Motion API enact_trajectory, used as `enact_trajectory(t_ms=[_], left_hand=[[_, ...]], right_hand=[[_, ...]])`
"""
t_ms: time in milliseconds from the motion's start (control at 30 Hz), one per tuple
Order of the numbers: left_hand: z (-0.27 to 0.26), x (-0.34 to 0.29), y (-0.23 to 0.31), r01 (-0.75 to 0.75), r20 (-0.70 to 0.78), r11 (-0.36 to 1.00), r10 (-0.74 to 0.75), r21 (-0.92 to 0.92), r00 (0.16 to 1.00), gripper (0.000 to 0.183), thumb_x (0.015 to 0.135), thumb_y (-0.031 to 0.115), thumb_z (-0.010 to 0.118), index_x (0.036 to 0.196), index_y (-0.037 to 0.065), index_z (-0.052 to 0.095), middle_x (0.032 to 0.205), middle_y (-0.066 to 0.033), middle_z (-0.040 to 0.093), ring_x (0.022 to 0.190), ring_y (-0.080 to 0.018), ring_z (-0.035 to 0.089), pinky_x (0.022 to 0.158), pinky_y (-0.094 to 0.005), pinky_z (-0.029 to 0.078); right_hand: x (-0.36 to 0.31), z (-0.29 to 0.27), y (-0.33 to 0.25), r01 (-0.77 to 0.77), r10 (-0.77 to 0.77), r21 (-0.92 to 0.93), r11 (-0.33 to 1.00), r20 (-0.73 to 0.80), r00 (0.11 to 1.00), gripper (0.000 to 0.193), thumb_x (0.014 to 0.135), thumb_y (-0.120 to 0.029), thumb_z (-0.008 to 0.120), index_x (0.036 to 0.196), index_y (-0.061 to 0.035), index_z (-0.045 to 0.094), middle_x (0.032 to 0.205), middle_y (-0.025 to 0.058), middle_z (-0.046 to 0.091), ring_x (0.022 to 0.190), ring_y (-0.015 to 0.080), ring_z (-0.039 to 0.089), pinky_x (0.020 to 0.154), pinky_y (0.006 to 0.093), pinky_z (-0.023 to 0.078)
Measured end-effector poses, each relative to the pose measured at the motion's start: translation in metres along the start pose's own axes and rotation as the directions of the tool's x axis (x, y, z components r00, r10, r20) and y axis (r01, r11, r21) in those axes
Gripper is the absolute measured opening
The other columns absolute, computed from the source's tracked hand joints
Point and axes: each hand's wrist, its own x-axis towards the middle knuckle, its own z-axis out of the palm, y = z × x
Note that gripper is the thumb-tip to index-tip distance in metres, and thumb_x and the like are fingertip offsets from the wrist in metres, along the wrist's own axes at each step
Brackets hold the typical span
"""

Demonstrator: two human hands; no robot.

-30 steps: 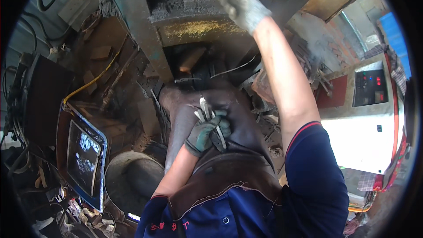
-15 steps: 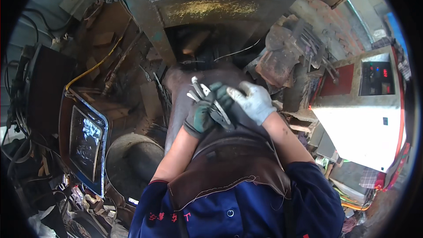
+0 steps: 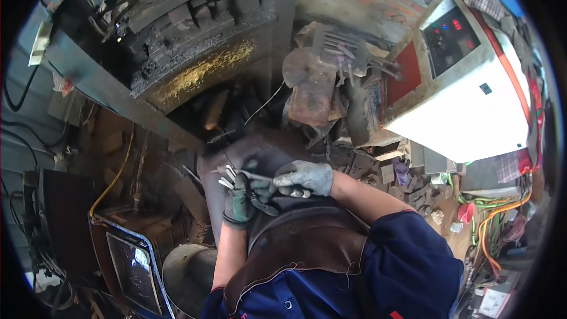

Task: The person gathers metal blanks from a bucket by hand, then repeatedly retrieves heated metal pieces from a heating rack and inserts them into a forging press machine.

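Observation:
My left hand [image 3: 238, 199], in a dark green glove, is closed around several slim metal pieces [image 3: 226, 182]. Their pale, rod-like ends stick out past the fingers, and a darker, flatter part shows below the hand. In a light grey glove, my right hand [image 3: 305, 178] pinches the end of one grey metal piece [image 3: 255, 176], which points left across the top of the bundle. The exact kind of these pieces cannot be made out. Both hands are above my lap, over a brown leather apron [image 3: 307, 239].
A heavy machine frame [image 3: 204, 71] with yellow crumbs on it stands ahead. Metal rods [image 3: 338, 47] lie on a rusty block right of it. A white control cabinet [image 3: 466, 106] is at right. A round bin [image 3: 189, 272] and a blue-edged framed panel [image 3: 133, 266] are at lower left.
The view has swung rightward. My right hand, earlier beside the left with fingers apart, now pinches one metal piece lying level across the bundle. The left keeps its hold.

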Motion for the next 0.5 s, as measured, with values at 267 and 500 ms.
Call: enact_trajectory(t_ms=[267, 500], left_hand=[[0.004, 0.004, -0.002, 0.073, 0.114, 0.997, -0.076, 0.034, 0.991, 0.037, 0.1, 0.044, 0.037, 0.11, 0.013, 0.054, 0.054, 0.0024, 0.036, 0.047, -0.0116, 0.036, 0.048, -0.026, 0.034], [0.015, 0.005, 0.0, 0.07, 0.04, 0.988, -0.076, 0.138, 0.996, 0.037, 0.1, 0.044, 0.037, 0.11, 0.013, 0.054, 0.054, 0.002, 0.038, 0.047, -0.0124, 0.037, 0.048, -0.0269, 0.035]], right_hand=[[0.013, -0.087, 0.013, 0.628, -0.207, 0.222, 0.746, -0.819, 0.535, 0.022, 0.089, -0.023, 0.067, 0.102, -0.0059, 0.061, 0.065, 0.0, 0.055, 0.045, 0.0097, 0.048, 0.038, 0.0218, 0.035], [0.042, -0.162, 0.009, 0.776, -0.265, 0.315, 0.546, -0.814, 0.517, 0.014, 0.088, -0.012, 0.064, 0.102, -0.0087, 0.062, 0.08, 0.0015, 0.061, 0.07, 0.0137, 0.059, 0.054, 0.0292, 0.051]])
